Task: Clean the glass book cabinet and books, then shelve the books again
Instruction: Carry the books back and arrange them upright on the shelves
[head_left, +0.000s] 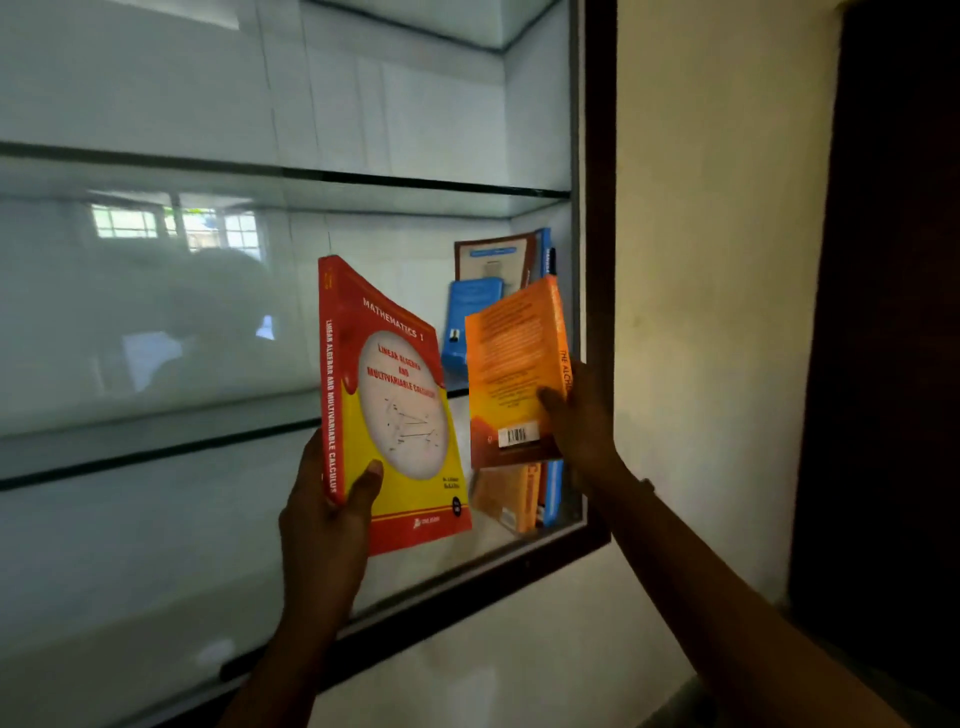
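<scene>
My left hand (324, 525) grips a red and yellow mathematics book (395, 410) by its lower spine, thumb on the front cover, holding it upright in front of the glass cabinet (156, 312). My right hand (582, 415) holds an orange paperback (514, 374) by its spine edge, back cover towards me, tilted at the cabinet's right end. Behind it, on the middle glass shelf (156, 452), a blue book (470, 322) and a brown-bordered book (493, 262) lean against the right wall. On the bottom shelf stand an orange book (511, 499) and a blue one (553, 491).
The cabinet's dark wooden frame (600, 208) runs down the right side and along the bottom. A cream wall (717, 260) lies to the right, with a dark door (898, 312) beyond it. The upper glass shelf (311, 176) holds nothing visible.
</scene>
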